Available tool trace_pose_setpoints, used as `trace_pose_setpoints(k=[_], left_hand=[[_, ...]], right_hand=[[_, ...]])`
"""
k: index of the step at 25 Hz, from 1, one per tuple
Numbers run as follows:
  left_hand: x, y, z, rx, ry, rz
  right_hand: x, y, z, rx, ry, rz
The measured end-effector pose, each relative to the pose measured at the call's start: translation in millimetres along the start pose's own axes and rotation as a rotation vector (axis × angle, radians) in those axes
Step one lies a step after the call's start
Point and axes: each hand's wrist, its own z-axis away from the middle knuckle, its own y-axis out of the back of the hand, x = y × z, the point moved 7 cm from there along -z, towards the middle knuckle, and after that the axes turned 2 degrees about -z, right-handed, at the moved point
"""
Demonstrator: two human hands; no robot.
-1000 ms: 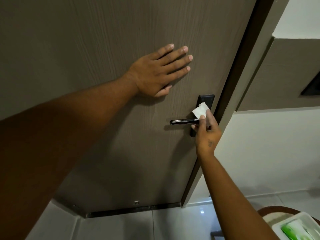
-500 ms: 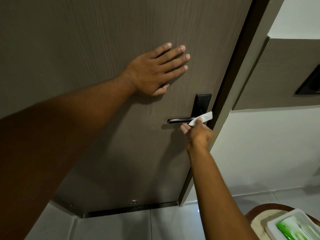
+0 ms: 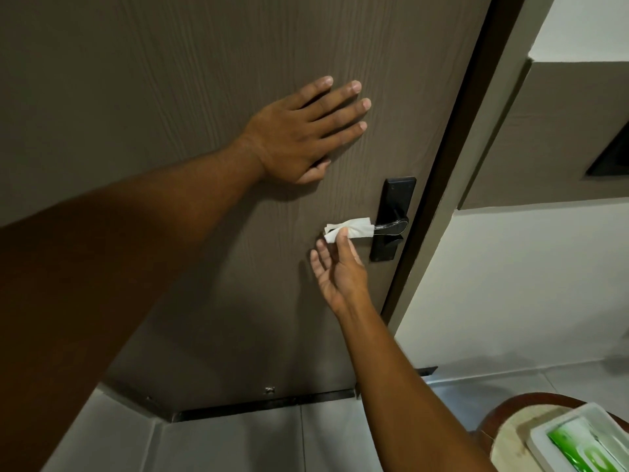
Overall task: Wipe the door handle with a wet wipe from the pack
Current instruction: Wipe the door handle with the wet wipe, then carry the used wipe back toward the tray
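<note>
A black lever door handle [image 3: 391, 227] sits on a black backplate [image 3: 394, 212] near the right edge of a brown wood-grain door [image 3: 170, 80]. A white wet wipe [image 3: 352, 229] is wrapped over the free left end of the lever. My right hand [image 3: 337, 267] reaches up from below; its thumb and fingertips pinch the wipe around the lever. My left hand [image 3: 303, 131] lies flat on the door above and left of the handle, fingers spread. The green and white wipe pack [image 3: 592, 444] shows at the bottom right corner.
The wipe pack rests on a round brown stool [image 3: 510, 424] beside a white wall [image 3: 527, 284]. The dark door frame [image 3: 452, 165] runs right of the handle. Grey floor tiles [image 3: 238, 444] lie below the door.
My right hand slid the wipe left from the backplate along the lever to its free end, which it now wraps. My left hand stayed flat on the door.
</note>
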Motion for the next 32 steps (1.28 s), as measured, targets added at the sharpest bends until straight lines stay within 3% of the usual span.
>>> trace_pose_setpoints(k=[4, 10, 16, 24, 27, 29, 32], left_hand=[[0, 2, -2, 0.014, 0.004, 0.018], [0, 3, -3, 0.024, 0.0, -0.005], [1, 2, -1, 0.031, 0.003, 0.003], [1, 3, 0, 0.033, -0.01, 0.026], [5, 7, 3, 0.026, -0.027, 0.047], [8, 10, -1, -0.037, 0.062, 0.11], [61, 27, -31, -0.138, 0.223, 0.431]], right_hand=[[1, 3, -5, -0.09, -0.043, 0.101], [-57, 39, -17, 0.0, 0.06, -0.125], [-7, 7, -7, -0.062, -0.01, -0.022], [-66, 61, -1, 0.177, 0.099, -0.214], [-78, 84, 15, 0.217, 0.071, -0.104], [-93, 101, 32, 0.187, 0.045, -0.015], [-125, 130, 59, 0.126, 0.043, 0.025]])
